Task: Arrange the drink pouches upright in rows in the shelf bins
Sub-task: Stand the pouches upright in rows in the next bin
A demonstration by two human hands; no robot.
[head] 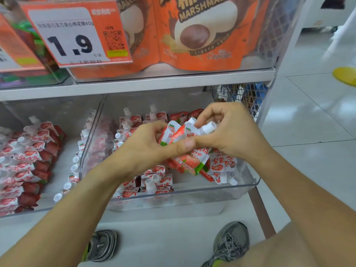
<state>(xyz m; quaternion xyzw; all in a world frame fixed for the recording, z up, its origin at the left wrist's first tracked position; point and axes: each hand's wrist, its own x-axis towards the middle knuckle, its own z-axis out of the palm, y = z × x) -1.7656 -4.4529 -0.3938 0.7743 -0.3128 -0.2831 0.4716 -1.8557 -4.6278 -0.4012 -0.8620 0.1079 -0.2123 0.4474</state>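
White floor tiles (308, 116) ran along the right of a grey shelf unit (134, 85) in a shop aisle. Nearest the camera, two grey sneakers (231, 241) stood on the unit's base board. Above them, both bare forearms reached in over a clear plastic bin (192, 191) on the lower shelf. The left hand (142, 149) and the right hand (231, 130) met over the bin's middle, each with curled fingers clamped on one shared bundle of strawberry drink pouches (183, 133); the left thumb pressed across the bundle's front, and a white cap stuck out beside the right fingers. Below the hands, loose pouches (221, 168) lay flat and tumbled in the bin's right part, while upright pouches (154, 182) stood in rows along its left and back. Left of a clear divider, a second bin (63, 205) held more pouches leaning in rows. Farther up, the top shelf carried orange marshmallow bags (202, 35) behind a clear front, with an orange price tag (73, 35) reading 1.9. A yellow object (345, 75) lay on the floor at far right.
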